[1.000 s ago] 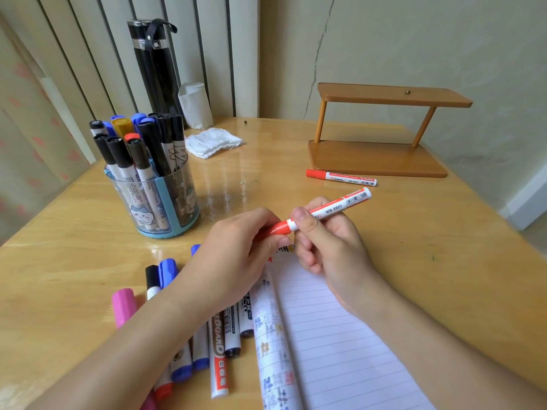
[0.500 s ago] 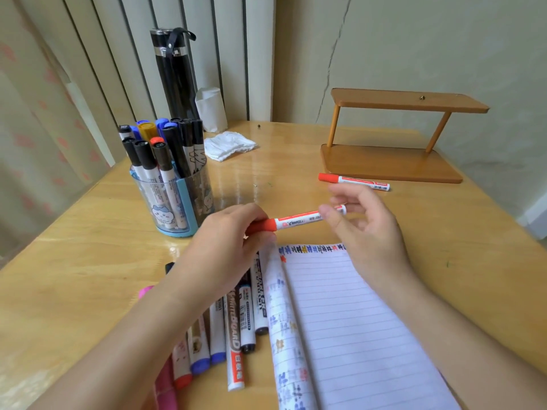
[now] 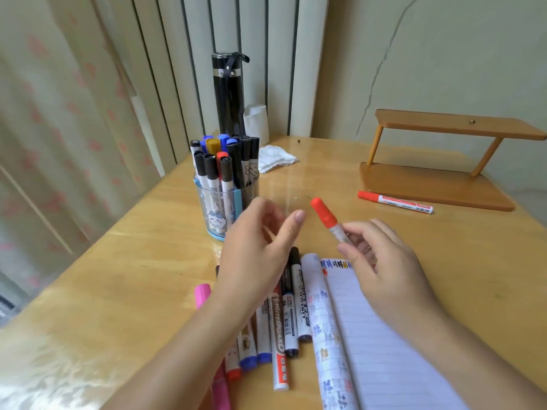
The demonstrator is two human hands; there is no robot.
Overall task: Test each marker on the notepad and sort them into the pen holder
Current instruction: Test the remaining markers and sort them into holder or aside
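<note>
Right hand pinches red marker, capped end tilted far-left toward pen holder; left hand spread, empty, nearer it

One loose marker apparently reads "WhiteBoard".

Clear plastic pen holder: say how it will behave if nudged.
Probably top-heavy: tall markers stand above the rim of the clear plastic pen holder. On the glossy wooden table it likely slides; a high push might tip it.
</note>
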